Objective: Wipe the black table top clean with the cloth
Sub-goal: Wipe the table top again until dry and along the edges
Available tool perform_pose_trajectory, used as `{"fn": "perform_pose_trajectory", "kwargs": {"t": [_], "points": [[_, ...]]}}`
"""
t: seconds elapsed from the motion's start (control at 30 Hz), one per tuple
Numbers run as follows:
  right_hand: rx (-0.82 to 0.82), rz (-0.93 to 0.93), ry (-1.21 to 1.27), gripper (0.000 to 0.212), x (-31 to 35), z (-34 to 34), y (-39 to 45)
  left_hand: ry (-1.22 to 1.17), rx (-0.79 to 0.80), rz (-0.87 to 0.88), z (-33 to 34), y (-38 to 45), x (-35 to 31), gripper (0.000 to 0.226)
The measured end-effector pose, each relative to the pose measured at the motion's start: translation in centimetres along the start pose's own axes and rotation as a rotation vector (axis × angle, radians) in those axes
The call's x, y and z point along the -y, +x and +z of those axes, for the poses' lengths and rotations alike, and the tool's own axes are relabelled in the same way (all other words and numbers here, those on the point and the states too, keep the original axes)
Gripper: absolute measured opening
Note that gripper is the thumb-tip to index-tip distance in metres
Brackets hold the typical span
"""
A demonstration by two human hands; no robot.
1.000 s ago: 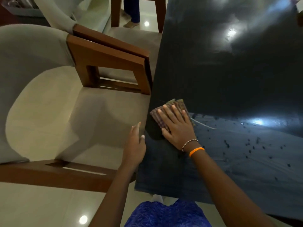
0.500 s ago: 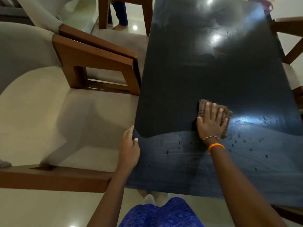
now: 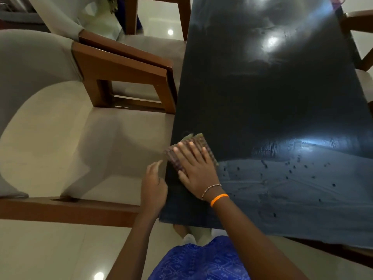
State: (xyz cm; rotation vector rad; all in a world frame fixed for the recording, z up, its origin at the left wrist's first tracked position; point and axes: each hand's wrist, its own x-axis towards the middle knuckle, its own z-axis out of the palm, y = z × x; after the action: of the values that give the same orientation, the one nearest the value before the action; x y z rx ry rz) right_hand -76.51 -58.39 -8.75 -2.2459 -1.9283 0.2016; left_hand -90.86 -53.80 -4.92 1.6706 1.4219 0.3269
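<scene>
I press my flat right hand on the folded brown checked cloth at the glossy black bench top's left edge, left hand loose beside it, the dusty, speckled near strip unwiped.

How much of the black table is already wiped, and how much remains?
Done: the far part of the black table top looks dark and glossy. In hand: the right hand presses the cloth flat at the table's left edge, while the left hand rests by that edge. Left: the near strip looks hazy, with dark specks.
</scene>
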Motion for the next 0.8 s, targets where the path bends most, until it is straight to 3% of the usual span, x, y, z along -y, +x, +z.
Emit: {"fn": "perform_pose_trajectory", "kwargs": {"t": [0.1, 0.2, 0.37, 0.47, 0.57, 0.67, 0.8], "points": [[-0.012, 0.190, -0.041, 0.067, -5.1, -1.5, -2.1, 0.081, -0.026, 0.144, 1.8, -0.1, -1.9, 0.049], [0.008, 0.424, -0.079, 0.066, -11.8, -3.4, -5.6, 0.248, 0.058, 0.305, 4.0, -0.7, -3.5, 0.050], [0.040, 0.713, -0.097, 0.075, -20.8, -5.9, -11.5, 0.397, 0.140, 0.399, 6.3, -2.0, -4.5, 0.061], [0.008, 0.870, -0.048, 0.082, -22.7, -6.7, -13.3, 0.410, 0.181, 0.400, 7.1, -2.7, -4.6, 0.070], [-0.031, 0.969, -0.019, 0.073, -20.9, -6.1, -11.9, 0.370, 0.174, 0.387, 7.7, -3.2, -5.0, 0.076], [-0.026, 0.851, 0.021, 0.074, -16.6, -4.8, -9.0, 0.321, 0.137, 0.386, 8.7, -3.6, -5.9, 0.073], [0.047, 0.378, 0.063, 0.072, -10.2, -3.1, -6.2, 0.303, 0.101, 0.403, 10.8, -4.4, -7.4, 0.068]]}}
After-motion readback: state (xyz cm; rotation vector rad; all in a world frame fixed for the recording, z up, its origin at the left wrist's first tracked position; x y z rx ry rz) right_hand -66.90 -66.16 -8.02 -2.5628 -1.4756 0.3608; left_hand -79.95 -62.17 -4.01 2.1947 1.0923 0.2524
